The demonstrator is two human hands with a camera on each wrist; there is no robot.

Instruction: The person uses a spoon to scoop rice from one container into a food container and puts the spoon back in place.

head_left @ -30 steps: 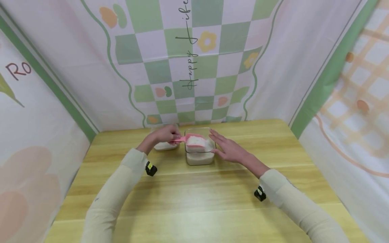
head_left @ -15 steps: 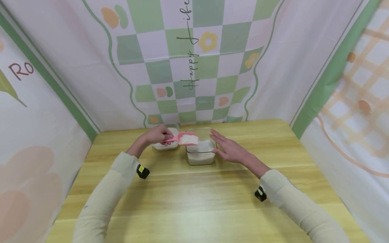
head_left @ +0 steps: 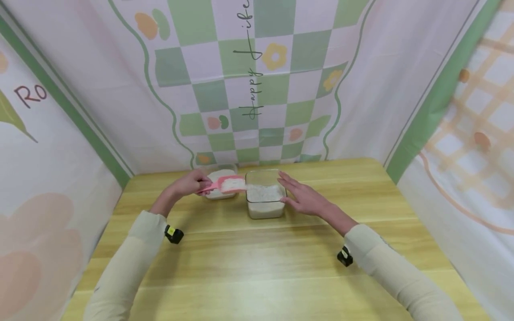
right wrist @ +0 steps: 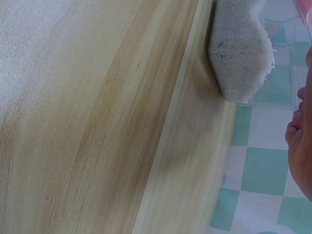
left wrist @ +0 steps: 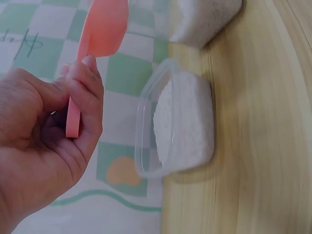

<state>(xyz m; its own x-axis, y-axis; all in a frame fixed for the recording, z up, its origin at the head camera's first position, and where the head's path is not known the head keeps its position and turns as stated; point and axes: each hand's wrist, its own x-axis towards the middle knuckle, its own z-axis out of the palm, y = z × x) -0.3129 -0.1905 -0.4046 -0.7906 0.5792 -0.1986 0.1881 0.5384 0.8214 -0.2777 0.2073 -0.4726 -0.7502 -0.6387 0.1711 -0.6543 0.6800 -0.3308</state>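
In the head view my left hand (head_left: 188, 184) grips the handle of a pink scoop (left wrist: 108, 29), whose bowl carries white grains. The scoop hangs over a clear plastic tub (left wrist: 192, 119) filled with a white, fine-looking substance. To the right of that tub stands a square glass container (head_left: 266, 210), partly filled with white grains that look like rice in the right wrist view. My right hand (head_left: 304, 199) lies at the container's right side, fingers extended along its rim. Only the edge of this hand shows in the right wrist view.
Both containers stand near the back edge of a wooden table (head_left: 257, 263). Behind it hangs a green-and-white checked cloth (head_left: 273, 89), with printed cloths at both sides. A small black device (head_left: 174, 234) sits at the left wrist, another black device (head_left: 345, 257) at the right.
My left hand has moved the scoop leftward, from over the glass container to over the plastic tub, with white grains still in its bowl. The right hand has stayed in place.
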